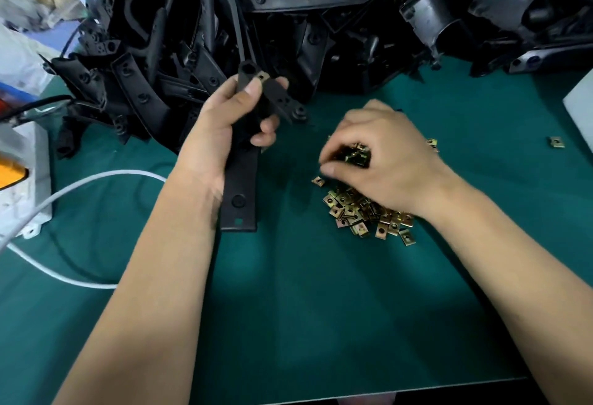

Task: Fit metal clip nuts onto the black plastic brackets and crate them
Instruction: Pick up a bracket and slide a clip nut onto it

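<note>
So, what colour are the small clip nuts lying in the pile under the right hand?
Brassy yellow-gold, as the head view shows: the clip nuts on the green mat.

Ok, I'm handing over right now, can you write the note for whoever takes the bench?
Left hand grips a black bracket; one clip nut is already on its top end.
Right hand is curled over the pile of clip nuts, with several nuts in its fingers.
Heap of brackets waits behind on the green mat.
Left: the remaining nuts on this bracket, then crating. No crate in view.
</note>
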{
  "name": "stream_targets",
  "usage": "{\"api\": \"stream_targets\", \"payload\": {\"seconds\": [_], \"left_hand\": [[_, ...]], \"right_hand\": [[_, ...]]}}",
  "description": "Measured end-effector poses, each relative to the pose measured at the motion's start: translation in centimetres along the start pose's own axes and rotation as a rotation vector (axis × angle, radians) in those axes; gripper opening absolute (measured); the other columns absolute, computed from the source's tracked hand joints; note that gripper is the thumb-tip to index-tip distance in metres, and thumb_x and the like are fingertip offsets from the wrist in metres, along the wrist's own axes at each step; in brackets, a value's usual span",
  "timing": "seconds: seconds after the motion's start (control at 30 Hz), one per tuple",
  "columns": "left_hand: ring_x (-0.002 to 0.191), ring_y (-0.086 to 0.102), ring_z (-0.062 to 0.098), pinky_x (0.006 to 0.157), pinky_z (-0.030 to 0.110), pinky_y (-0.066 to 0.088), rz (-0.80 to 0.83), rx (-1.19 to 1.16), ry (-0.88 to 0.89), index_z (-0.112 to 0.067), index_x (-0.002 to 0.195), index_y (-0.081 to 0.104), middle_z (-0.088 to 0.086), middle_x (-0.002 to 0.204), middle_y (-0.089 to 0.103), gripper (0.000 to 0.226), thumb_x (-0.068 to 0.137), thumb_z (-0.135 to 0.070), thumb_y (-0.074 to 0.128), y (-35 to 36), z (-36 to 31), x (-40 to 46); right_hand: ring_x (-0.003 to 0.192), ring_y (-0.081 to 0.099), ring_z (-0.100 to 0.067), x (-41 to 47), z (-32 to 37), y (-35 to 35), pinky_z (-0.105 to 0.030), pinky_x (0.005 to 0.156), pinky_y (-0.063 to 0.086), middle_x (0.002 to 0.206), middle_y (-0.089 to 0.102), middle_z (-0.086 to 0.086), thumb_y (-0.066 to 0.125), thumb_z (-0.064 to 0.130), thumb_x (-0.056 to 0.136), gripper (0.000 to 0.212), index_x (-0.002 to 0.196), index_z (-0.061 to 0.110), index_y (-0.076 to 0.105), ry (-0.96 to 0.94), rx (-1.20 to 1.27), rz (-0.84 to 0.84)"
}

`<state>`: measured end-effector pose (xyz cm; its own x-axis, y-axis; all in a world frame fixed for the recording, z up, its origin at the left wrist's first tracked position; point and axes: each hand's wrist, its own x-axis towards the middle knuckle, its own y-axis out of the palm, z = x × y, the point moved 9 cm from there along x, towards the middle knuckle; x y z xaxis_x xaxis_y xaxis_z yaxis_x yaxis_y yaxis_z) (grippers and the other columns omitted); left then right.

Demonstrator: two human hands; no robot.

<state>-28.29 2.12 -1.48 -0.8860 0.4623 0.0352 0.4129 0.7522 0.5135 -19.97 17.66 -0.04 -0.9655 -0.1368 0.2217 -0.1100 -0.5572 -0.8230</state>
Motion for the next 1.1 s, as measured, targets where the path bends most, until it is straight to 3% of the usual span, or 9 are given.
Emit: {"api": "stream_targets", "payload": {"seconds": [0.1,0.23,0.37,0.47,0.53,0.6,0.7,0.87,1.1], "left_hand": [[0.063,0.050,0.012,0.052,0.016,0.036,-0.020,-0.015,-0.007,-0.007,0.100,0.058,0.014,0.106,0.065,0.011,0.092,-0.007,0.064,-0.4,0.3,0.0],[0.062,0.051,0.011,0.052,0.017,0.037,0.025,0.129,0.014,-0.005,0.105,0.052,0.003,0.078,0.059,0.032,0.081,0.003,0.071,0.1,0.5,0.2],[0.058,0.051,0.010,0.052,0.018,0.039,0.147,0.248,0.011,-0.007,0.103,0.055,-0.002,0.077,0.064,0.039,0.072,-0.007,0.079,1.3,0.8,0.0],[0.058,0.054,0.012,0.051,0.020,0.041,0.163,0.281,-0.032,-0.009,0.098,0.056,0.001,0.075,0.065,0.037,0.070,-0.009,0.081,1.5,1.1,-0.1],[0.058,0.053,0.012,0.050,0.020,0.040,0.185,0.298,-0.048,-0.008,0.099,0.055,0.002,0.075,0.064,0.039,0.069,-0.010,0.081,1.9,1.3,-0.3],[0.059,0.053,0.011,0.050,0.019,0.040,0.211,0.324,-0.057,-0.008,0.100,0.055,0.001,0.076,0.065,0.041,0.068,-0.010,0.081,2.4,1.5,-0.4],[0.060,0.055,0.010,0.049,0.018,0.040,0.228,0.347,-0.064,-0.011,0.101,0.058,0.000,0.079,0.067,0.042,0.068,-0.011,0.083,2.8,1.8,-0.6],[0.061,0.055,0.010,0.050,0.018,0.042,0.218,0.376,-0.076,-0.012,0.099,0.060,0.000,0.080,0.067,0.042,0.066,-0.013,0.086,2.9,2.1,-0.5],[0.061,0.057,0.009,0.050,0.018,0.043,0.231,0.388,-0.073,-0.014,0.098,0.060,-0.001,0.080,0.068,0.039,0.068,-0.012,0.085,2.9,2.2,-0.6]], "right_hand": [[0.097,0.042,-0.011,0.2,1.1,1.5,-0.030,0.084,0.038,0.092,0.060,0.013,0.081,0.054,0.078,0.025,0.091,0.034,0.077,-0.020,-0.045,0.118],[0.100,0.041,-0.012,0.3,1.8,1.8,-0.037,0.092,0.040,0.093,0.058,0.016,0.078,0.044,0.087,0.016,0.093,0.030,0.074,-0.050,-0.081,0.145],[0.099,0.039,-0.011,0.3,1.6,1.4,-0.039,0.091,0.038,0.092,0.058,0.016,0.065,0.032,0.099,0.009,0.095,0.025,0.069,-0.072,-0.187,0.108],[0.094,0.051,-0.009,0.3,0.6,-0.1,-0.031,0.087,0.041,0.087,0.059,0.022,0.061,0.024,0.103,0.011,0.093,0.027,0.063,0.005,0.016,-0.016],[0.084,0.062,-0.006,0.1,-0.3,-1.3,-0.024,0.080,0.049,0.084,0.067,0.014,0.058,0.016,0.104,0.013,0.093,0.021,0.064,0.057,0.284,-0.134],[0.073,0.064,-0.002,-0.1,-1.0,-2.0,-0.019,0.069,0.051,0.077,0.069,0.006,0.056,0.008,0.104,0.017,0.094,0.011,0.070,0.087,0.540,-0.221],[0.072,0.062,-0.005,-0.1,-1.4,-1.8,-0.021,0.066,0.049,0.074,0.068,0.004,0.058,0.008,0.104,0.021,0.096,0.013,0.077,0.125,0.781,-0.211],[0.081,0.065,-0.009,0.0,-0.8,-0.6,-0.027,0.075,0.055,0.083,0.075,0.003,0.057,0.004,0.103,0.029,0.100,0.024,0.079,0.121,0.879,-0.104],[0.065,0.063,-0.016,-0.1,-1.7,-1.3,-0.025,0.062,0.052,0.075,0.072,-0.007,0.073,0.001,0.092,0.004,0.090,0.004,0.071,0.144,0.901,-0.220]]}}
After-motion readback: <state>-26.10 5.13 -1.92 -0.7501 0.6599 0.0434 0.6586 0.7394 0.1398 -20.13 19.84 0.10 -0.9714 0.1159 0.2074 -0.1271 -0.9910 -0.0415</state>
